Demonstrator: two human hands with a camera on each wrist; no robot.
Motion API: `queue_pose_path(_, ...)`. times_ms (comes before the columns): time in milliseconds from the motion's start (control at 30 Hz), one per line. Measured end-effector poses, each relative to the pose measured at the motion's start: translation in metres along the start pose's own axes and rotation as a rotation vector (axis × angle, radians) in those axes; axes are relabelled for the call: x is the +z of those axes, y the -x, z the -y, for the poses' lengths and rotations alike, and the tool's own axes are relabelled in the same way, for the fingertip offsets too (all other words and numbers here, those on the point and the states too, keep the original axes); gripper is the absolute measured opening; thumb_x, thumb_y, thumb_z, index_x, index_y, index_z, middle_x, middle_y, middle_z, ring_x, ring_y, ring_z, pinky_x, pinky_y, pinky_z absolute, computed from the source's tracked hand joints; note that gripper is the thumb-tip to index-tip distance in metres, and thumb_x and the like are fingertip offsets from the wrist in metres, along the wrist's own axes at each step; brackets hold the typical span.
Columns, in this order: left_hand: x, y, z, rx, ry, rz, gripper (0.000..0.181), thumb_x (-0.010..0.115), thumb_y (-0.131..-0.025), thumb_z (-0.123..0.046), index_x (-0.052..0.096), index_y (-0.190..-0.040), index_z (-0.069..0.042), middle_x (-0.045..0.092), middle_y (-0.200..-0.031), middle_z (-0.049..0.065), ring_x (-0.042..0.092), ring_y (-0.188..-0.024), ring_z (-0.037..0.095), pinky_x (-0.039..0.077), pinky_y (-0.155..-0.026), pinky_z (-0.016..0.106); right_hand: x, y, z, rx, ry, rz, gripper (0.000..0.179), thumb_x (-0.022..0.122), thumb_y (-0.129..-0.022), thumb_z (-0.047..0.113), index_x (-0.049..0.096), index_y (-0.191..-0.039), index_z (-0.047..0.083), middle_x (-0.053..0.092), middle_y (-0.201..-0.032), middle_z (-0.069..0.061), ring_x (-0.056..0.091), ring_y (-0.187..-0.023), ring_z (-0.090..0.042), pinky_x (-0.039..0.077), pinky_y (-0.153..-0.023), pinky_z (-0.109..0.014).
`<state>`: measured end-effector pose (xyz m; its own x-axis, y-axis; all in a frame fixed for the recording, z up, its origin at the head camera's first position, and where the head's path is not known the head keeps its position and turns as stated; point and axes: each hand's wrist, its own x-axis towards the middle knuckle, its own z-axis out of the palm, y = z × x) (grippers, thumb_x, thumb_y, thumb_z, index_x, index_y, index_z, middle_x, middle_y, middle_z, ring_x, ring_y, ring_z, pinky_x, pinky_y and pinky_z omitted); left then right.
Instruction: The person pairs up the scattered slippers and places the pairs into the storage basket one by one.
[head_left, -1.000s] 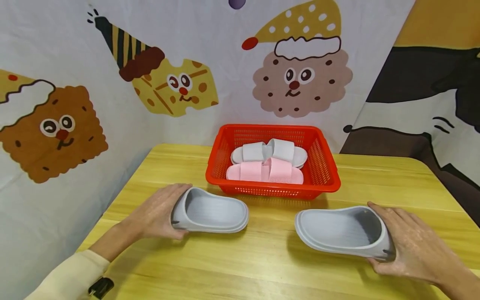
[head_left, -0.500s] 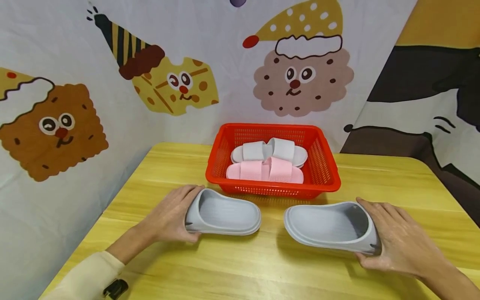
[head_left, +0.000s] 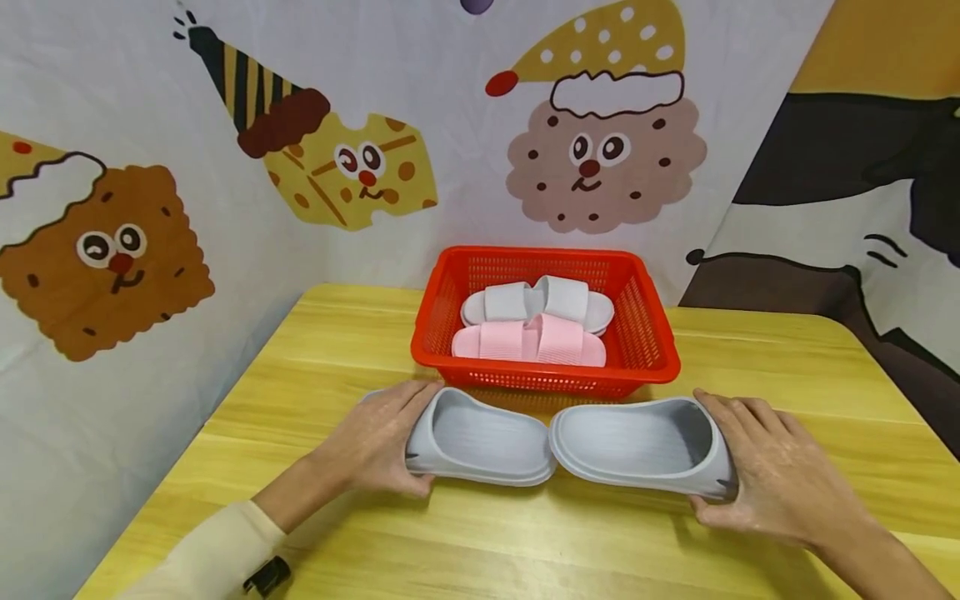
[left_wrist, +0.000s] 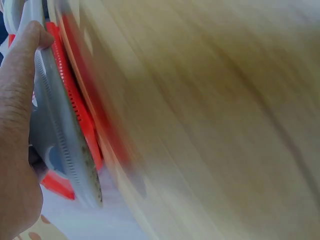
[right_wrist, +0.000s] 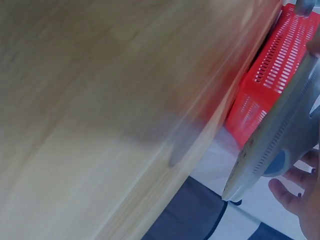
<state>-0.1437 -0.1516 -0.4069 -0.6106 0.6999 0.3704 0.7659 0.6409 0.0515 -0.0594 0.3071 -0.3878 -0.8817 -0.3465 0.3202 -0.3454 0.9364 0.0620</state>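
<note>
In the head view, two grey clogs hang just above the wooden table, heels inward. My left hand [head_left: 382, 442] grips the left clog [head_left: 491, 443] round its toe end, fingers over the far side and thumb on the near side. Its mate, the right clog [head_left: 630, 442], is held the same way by my right hand [head_left: 772, 475]. The two heels meet or nearly meet in the middle. The left wrist view shows the left clog's dirty sole edge [left_wrist: 90, 170] apart from the tabletop. In the right wrist view, the other clog [right_wrist: 280, 125] is likewise raised.
Right behind the clogs stands a red plastic basket [head_left: 546, 382] holding white slide sandals [head_left: 566, 298] and pink slide sandals [head_left: 502, 342]. A cartoon-printed cloth [head_left: 465, 167] hangs behind the wooden table [head_left: 525, 542].
My left hand has moved right with its clog, and my right hand has moved left with the other. The gap between the heels has closed. The basket stays put.
</note>
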Motion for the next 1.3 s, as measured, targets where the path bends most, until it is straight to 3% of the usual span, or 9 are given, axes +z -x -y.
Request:
queue_pose_path(300, 0.001, -0.008, -0.014, -0.004, 0.014, 0.012, 0.109, 0.067, -0.05, -0.062, 0.031, -0.139, -0.009, 0.04, -0.132, 0.002, 0.039, -0.117, 0.017, 0.035, -0.095, 0.037, 0.001, -0.008, 0.012, -0.041, -0.023, -0.067, 0.116, 0.069, -0.043, 0.068, 0.034, -0.139, 0.014, 0.047, -0.114, -0.006, 0.042, -0.1, -0.028, 0.038, -0.08, -0.052)
queue_pose_path(533, 0.005, -0.019, -0.021, 0.075, -0.004, -0.021, 0.107, 0.066, -0.05, -0.061, 0.036, -0.136, -0.005, 0.043, -0.13, 0.006, 0.04, -0.117, 0.019, 0.029, -0.1, 0.033, 0.002, -0.018, 0.026, -0.079, -0.01, -0.095, 0.116, 0.066, -0.043, 0.071, 0.032, -0.141, 0.017, 0.048, -0.113, -0.004, 0.044, -0.098, -0.025, 0.041, -0.075, -0.05)
queue_pose_path(900, 0.011, -0.032, -0.037, 0.13, 0.027, -0.05, 0.102, 0.065, -0.051, -0.06, 0.039, -0.133, -0.005, 0.045, -0.126, 0.005, 0.04, -0.116, 0.018, 0.026, -0.101, 0.032, 0.005, -0.028, 0.043, -0.127, -0.012, -0.136, 0.11, 0.064, -0.045, 0.071, 0.04, -0.137, 0.016, 0.049, -0.113, -0.004, 0.046, -0.096, -0.026, 0.041, -0.072, -0.047)
queue_pose_path(1300, 0.016, -0.035, -0.047, 0.12, -0.009, -0.031, 0.106, 0.061, -0.05, -0.066, 0.038, -0.134, -0.005, 0.043, -0.126, 0.006, 0.04, -0.116, 0.02, 0.027, -0.1, 0.034, 0.002, -0.032, 0.056, -0.128, -0.005, -0.093, 0.106, 0.061, -0.049, 0.075, 0.04, -0.136, 0.02, 0.047, -0.121, -0.004, 0.043, -0.099, -0.026, 0.041, -0.075, -0.05)
